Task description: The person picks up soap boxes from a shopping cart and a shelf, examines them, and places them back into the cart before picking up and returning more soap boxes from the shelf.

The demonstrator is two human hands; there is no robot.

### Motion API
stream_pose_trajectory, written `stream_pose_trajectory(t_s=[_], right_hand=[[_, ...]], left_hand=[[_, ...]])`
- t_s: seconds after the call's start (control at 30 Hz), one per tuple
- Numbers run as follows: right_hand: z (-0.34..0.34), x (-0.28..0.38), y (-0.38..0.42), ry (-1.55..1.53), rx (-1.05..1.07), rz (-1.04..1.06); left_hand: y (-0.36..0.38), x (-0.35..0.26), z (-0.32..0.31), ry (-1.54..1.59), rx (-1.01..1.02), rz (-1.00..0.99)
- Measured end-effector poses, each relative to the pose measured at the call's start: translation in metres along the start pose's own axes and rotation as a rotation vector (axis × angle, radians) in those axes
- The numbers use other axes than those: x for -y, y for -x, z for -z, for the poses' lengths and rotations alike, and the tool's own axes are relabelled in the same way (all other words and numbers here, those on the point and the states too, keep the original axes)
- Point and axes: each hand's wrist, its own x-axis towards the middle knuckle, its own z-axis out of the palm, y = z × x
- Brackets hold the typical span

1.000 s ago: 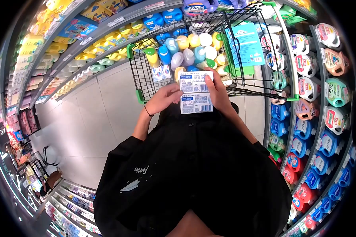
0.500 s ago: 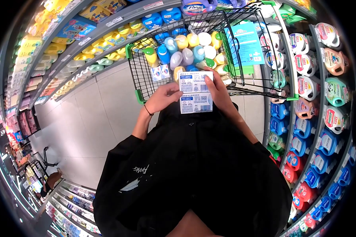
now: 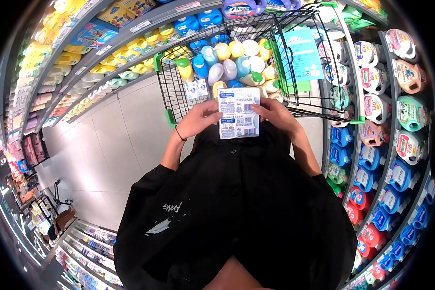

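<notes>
In front of my body I hold a white, blue-printed twin pack that looks like boxed soap (image 3: 239,126), its barcodes facing up. My left hand (image 3: 197,119) grips its left edge, thumb and fingers closed on it. On the opposite side my right hand (image 3: 277,115) pinches the right edge, thumb on the face near the upper barcode. Just beyond the pack stands a black wire shopping cart (image 3: 170,117) with green corners. Coloured pump and squeeze bottles (image 3: 229,69) fill its far part. A small white-and-blue pack (image 3: 196,89) lies near the cart's left side.
A light blue flat package (image 3: 302,53) stands at the cart's right end. Shelves of detergent jugs (image 3: 402,174) line the right; a shelf with yellow bottles (image 3: 123,57) curves along the left and back. Pale floor tiles (image 3: 101,145) lie to my left.
My right hand has shifted from the pack's upper right corner down and outward to its right edge. The pack and my left hand have barely moved.
</notes>
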Motion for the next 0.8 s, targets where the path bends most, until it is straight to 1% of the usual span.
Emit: stream_pose_trajectory(t_s=[0.27,0.47,0.8], right_hand=[[0.0043,0.0021,0.0017,0.051,0.033,-0.014],[0.004,0.0056,0.0046,-0.013,0.063,-0.01],[0.0055,0.0015,0.0066,0.079,0.061,0.006]], left_hand=[[-0.0002,-0.0038,0.0003,-0.015,0.022,-0.012],[0.0008,-0.0038,-0.0002,-0.011,0.011,-0.015],[0.0004,-0.0028,-0.0007,0.012,0.02,0.005]])
